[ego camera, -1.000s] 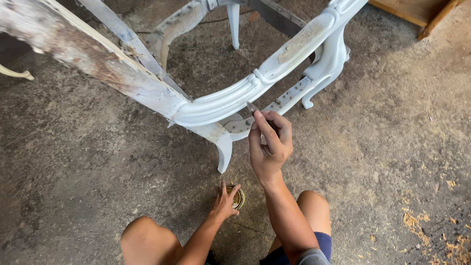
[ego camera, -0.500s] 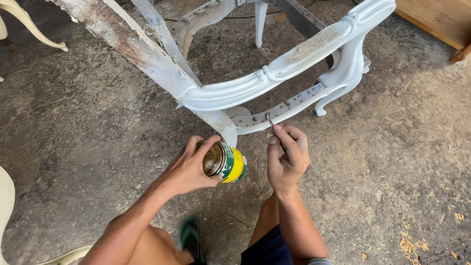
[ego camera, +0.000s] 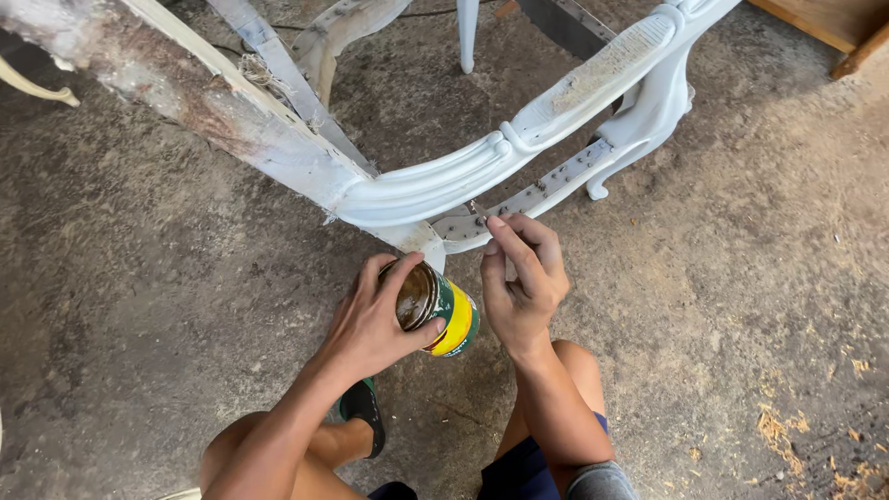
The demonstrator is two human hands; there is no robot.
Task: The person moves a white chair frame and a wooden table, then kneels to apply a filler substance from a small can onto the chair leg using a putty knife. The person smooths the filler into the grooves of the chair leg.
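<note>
A white-painted, worn wooden chair frame (ego camera: 435,183) lies tipped over on the concrete floor, its curved rail right in front of me. My left hand (ego camera: 370,324) holds an open round tin (ego camera: 452,319) with a green and yellow label, tilted just below the rail. My right hand (ego camera: 520,282) pinches a thin small tool (ego camera: 475,211), its tip against the underside of the rail next to a grey strip dotted with tacks (ego camera: 546,190). Most of the tool is hidden by my fingers. I am squatting, with both knees in view.
A dark flip-flop (ego camera: 363,415) is on my foot below the tin. A wooden board (ego camera: 829,23) lies at the top right. Sawdust (ego camera: 778,431) is scattered at the lower right. A cream curved piece (ego camera: 37,88) shows at the left edge.
My left hand has lifted the tin from the floor up to just under the rail. My right hand has stayed at the rail with the small tool.
</note>
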